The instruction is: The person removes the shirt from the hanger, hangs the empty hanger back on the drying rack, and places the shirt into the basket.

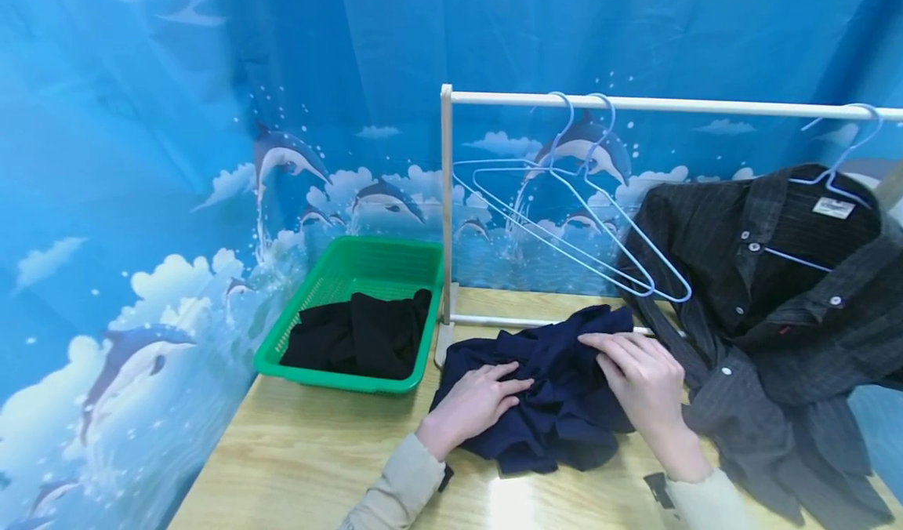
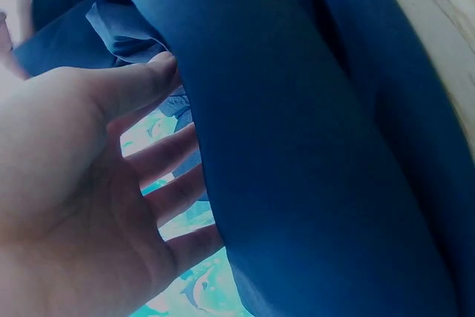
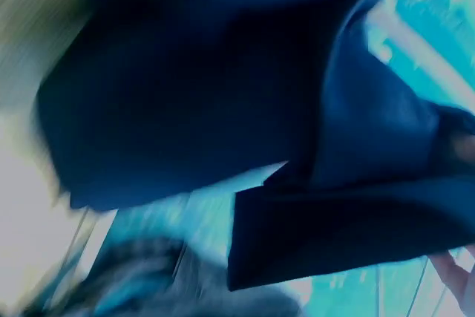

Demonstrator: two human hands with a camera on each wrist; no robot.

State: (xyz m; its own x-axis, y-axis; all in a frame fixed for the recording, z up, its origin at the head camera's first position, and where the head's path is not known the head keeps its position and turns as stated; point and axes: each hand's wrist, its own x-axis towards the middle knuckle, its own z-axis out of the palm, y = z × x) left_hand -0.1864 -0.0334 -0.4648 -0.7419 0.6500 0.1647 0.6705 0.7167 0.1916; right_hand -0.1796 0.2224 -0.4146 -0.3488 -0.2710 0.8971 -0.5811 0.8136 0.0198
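A crumpled navy garment (image 1: 546, 412) lies on the table in the head view; its exact kind does not show. My left hand (image 1: 469, 408) rests on its left side with fingers spread. In the left wrist view, the left hand (image 2: 82, 183) has fairly straight fingers reaching to the cloth's edge, the thumb touching a fold. My right hand (image 1: 643, 373) pinches the garment's upper right part, lifting it slightly. Navy fabric (image 3: 185, 109) fills much of the blurred right wrist view, with a straight-edged flap; only fingertips (image 3: 453, 280) show at its right edge.
A green basket (image 1: 339, 248) holding black cloth (image 1: 363, 334) stands at left. Behind the garment rises a white rack (image 1: 447, 201) with two bare blue hangers (image 1: 564, 171). A dark grey shirt (image 1: 797, 342) hangs at right, its lower part reaching the table (image 1: 296, 467).
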